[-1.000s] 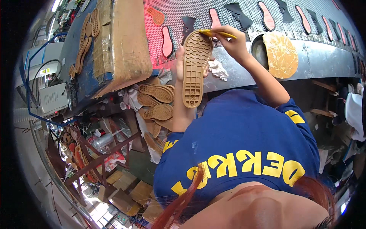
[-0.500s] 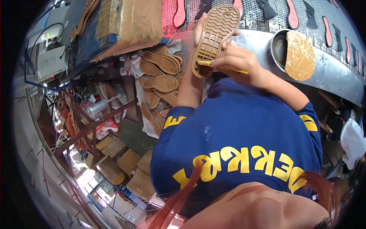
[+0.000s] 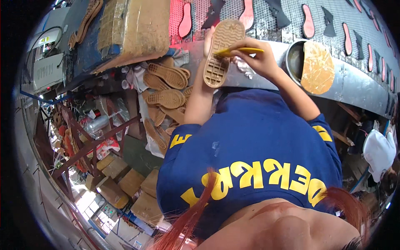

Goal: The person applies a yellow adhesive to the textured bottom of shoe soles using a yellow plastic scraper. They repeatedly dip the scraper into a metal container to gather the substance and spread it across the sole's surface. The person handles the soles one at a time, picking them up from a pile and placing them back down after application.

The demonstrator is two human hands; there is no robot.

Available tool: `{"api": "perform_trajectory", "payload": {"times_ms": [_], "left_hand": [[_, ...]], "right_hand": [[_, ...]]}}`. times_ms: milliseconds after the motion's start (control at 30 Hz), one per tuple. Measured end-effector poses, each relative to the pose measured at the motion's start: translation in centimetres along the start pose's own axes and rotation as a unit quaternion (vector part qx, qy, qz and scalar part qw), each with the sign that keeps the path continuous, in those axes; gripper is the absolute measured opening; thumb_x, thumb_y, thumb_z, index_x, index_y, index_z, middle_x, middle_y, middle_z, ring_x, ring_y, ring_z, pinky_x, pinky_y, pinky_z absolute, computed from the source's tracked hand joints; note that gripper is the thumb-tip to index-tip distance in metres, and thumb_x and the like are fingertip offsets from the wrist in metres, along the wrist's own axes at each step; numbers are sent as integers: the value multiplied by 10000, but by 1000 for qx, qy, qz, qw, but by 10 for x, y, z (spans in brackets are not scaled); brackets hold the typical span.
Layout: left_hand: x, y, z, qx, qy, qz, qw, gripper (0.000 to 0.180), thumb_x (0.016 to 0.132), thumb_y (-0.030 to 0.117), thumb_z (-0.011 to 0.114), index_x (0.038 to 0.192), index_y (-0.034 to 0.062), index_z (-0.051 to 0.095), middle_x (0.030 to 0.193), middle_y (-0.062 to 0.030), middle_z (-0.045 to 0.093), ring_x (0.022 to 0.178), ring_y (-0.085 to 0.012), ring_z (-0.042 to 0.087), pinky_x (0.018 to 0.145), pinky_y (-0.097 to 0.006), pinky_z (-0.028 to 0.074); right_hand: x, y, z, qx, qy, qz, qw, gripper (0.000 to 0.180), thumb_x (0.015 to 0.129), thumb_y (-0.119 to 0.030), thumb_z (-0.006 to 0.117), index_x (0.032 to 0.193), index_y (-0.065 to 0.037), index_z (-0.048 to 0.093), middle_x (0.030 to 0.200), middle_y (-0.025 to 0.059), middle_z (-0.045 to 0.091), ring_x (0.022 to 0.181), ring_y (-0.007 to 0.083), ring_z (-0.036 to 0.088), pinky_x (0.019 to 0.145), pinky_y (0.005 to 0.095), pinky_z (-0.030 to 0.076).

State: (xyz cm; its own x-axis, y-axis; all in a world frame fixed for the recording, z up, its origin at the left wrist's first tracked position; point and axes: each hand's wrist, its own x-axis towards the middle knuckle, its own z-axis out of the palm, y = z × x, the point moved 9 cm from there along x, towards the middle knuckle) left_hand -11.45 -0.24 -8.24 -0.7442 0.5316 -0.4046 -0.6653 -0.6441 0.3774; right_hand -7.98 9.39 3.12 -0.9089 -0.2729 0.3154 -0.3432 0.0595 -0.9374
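A tan shoe sole [image 3: 223, 52] is held up at the work edge, its wavy and gridded tread facing me. My left hand [image 3: 208, 42] grips it from its left side, mostly hidden behind it. In my right hand [image 3: 259, 59] is a slim yellow brush [image 3: 246, 51], pinched between the fingers. The brush's tip lies against the middle of the sole; the tip itself is hard to make out. A crumpled white scrap [image 3: 245, 69] lies on the metal ledge just below my right hand.
Ahead runs a mesh conveyor [image 3: 279, 31] carrying pink insoles [image 3: 308, 21] and black pieces [image 3: 328, 21]. On its metal ledge [image 3: 354, 89], a metal bowl [image 3: 295, 62] is part covered by a tan board [image 3: 318, 67]. Left are piled soles [image 3: 166, 98] and a taped carton [image 3: 146, 27].
The sole has tilted and come slightly lower. My right hand has lifted away from the sole's right edge, and the brush has moved from the sole's lower grid up to its middle.
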Motion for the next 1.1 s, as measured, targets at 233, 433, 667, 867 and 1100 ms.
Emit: {"api": "perform_trajectory", "payload": {"times_ms": [233,433,667,867,1100], "left_hand": [[22,-10,-86,-102,-120,-106,982,958,829,799,261,1410,49,393,1210,-286,575,741,-352,668,588,-578,507],[33,-10,-144,-50,158,-49,985,641,952,494,358,1399,38,413,1340,-286,482,1157,-457,535,924,-603,464],[145,173,-21,-98,-86,143,981,628,935,511,387,1385,73,382,1359,-232,458,1111,-417,554,905,-629,447],[131,188,-119,186,289,207,916,624,878,495,470,1357,100,417,1371,-150,470,1097,-326,550,835,-490,481],[-27,57,-221,768,469,126,419,808,706,322,710,1391,20,406,1475,-291,261,1366,-435,276,1131,-501,226]], "right_hand": [[-52,79,-73,96,222,159,957,183,861,-106,697,1003,11,689,924,64,695,847,114,628,781,254,488],[-165,129,-136,105,422,263,861,186,861,-139,709,1003,-19,700,851,23,648,713,80,567,630,207,445],[-162,122,-153,87,429,282,854,215,876,-144,693,1040,-5,680,884,32,651,722,87,576,621,212,441],[-120,116,-135,58,309,238,919,210,883,-151,686,1029,0,681,921,50,654,805,116,593,705,243,469],[-149,153,-138,70,291,265,917,253,891,-162,680,1079,6,657,952,55,659,799,112,592,697,224,458]]}}
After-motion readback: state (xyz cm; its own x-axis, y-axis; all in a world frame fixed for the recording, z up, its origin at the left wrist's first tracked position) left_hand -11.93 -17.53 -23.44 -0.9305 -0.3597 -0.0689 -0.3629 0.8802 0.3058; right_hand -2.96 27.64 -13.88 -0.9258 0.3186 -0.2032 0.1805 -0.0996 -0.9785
